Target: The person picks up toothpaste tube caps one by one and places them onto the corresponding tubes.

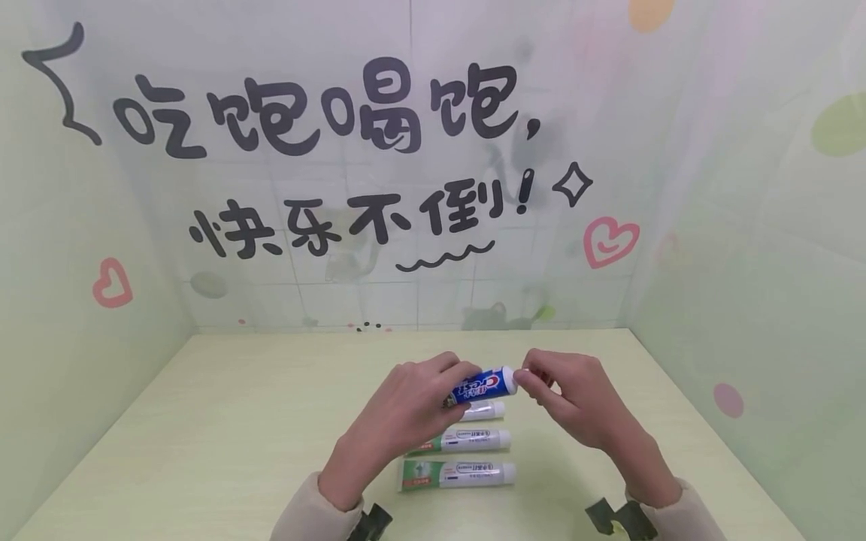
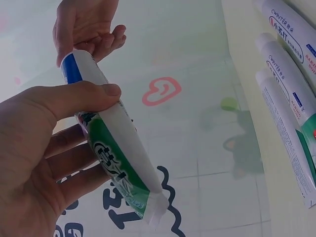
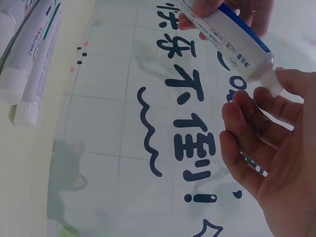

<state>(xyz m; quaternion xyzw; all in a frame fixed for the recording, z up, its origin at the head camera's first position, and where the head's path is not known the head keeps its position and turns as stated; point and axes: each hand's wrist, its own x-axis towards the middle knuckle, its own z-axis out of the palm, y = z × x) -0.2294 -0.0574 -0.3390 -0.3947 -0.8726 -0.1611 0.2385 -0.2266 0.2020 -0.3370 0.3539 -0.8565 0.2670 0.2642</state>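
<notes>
A blue, white and green Crest toothpaste tube (image 1: 484, 385) is held above the table, its capped end toward the right. My left hand (image 1: 413, 394) grips its body between thumb and fingers; in the left wrist view the thumb (image 2: 81, 96) lies across the tube (image 2: 126, 148). Thumb and index finger of my right hand (image 1: 571, 387) pinch the white cap (image 3: 269, 83), which sits at the end of the tube in the right wrist view. Below the hands, several white and green toothpaste tubes (image 1: 476, 475) lie in a row, one partly hidden by the left hand.
The pale wooden table (image 1: 203, 436) is enclosed by a printed curtain (image 1: 304, 300) at the back and both sides, with black lettering and pink hearts. Dark wrist mounts (image 1: 619, 518) sit by the sleeves.
</notes>
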